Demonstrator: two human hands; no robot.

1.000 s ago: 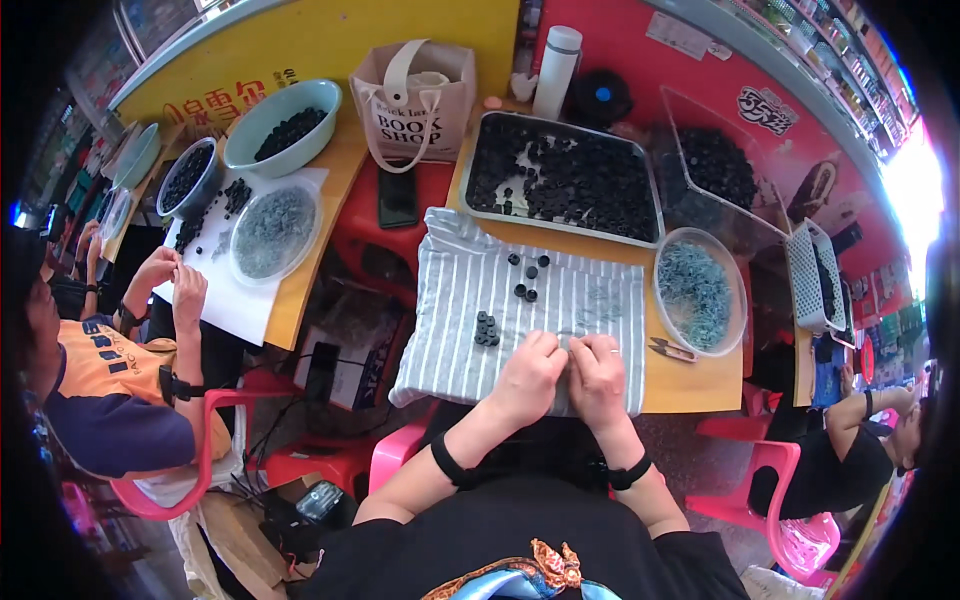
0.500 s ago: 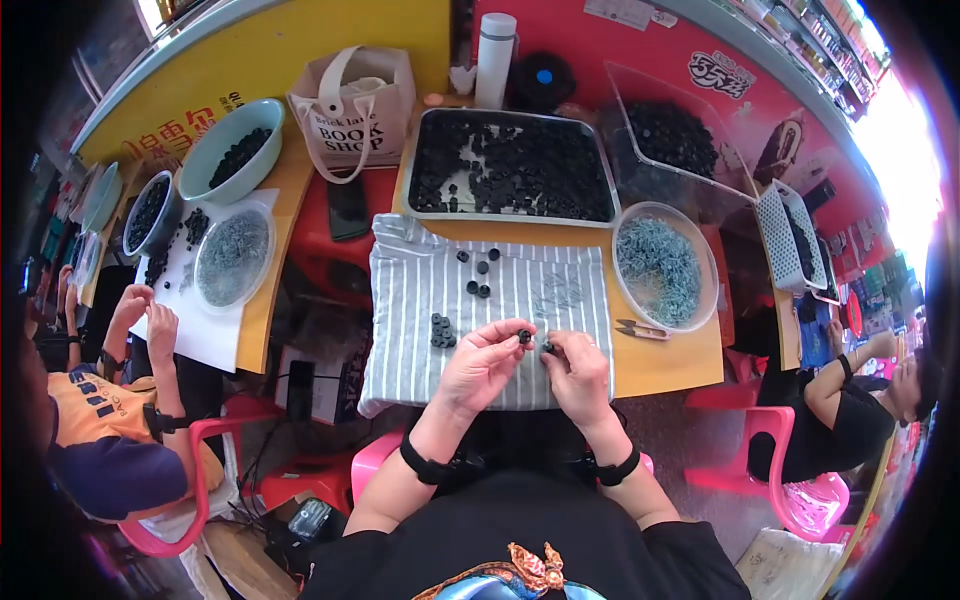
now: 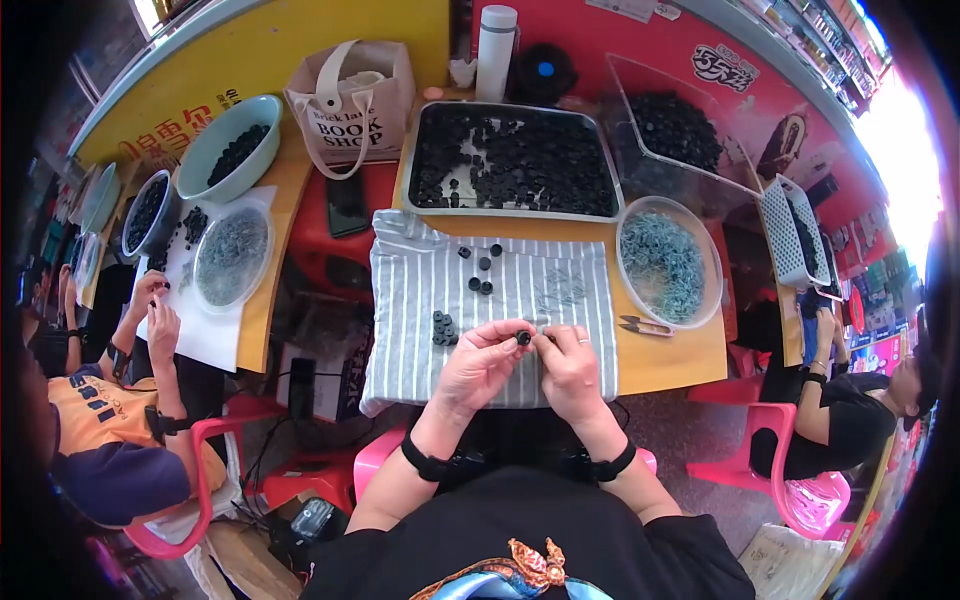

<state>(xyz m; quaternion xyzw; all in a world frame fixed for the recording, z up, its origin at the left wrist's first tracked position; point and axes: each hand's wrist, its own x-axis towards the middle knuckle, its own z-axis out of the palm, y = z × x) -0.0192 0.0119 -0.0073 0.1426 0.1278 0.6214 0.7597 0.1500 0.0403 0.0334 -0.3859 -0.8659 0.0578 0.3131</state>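
Over the striped cloth, my left hand pinches a small black round part between thumb and fingertips. Close against that part, my right hand is closed in a pinch; whatever its fingertips hold is hidden. A cluster of black parts lies on the cloth beside my left hand. Several loose black pieces are scattered farther up. Thin, clear-looking bits lie on the cloth beyond my right hand.
A metal tray of black parts stands beyond the cloth. To its right are a round tub of small bluish pieces, thread snips and a clear bin. A tote bag and bottle stand behind. Co-workers sit on both sides.
My right hand has come left and up to the black part in my left hand. A dark piece seen earlier at its fingertips no longer shows. My left hand has hardly moved.
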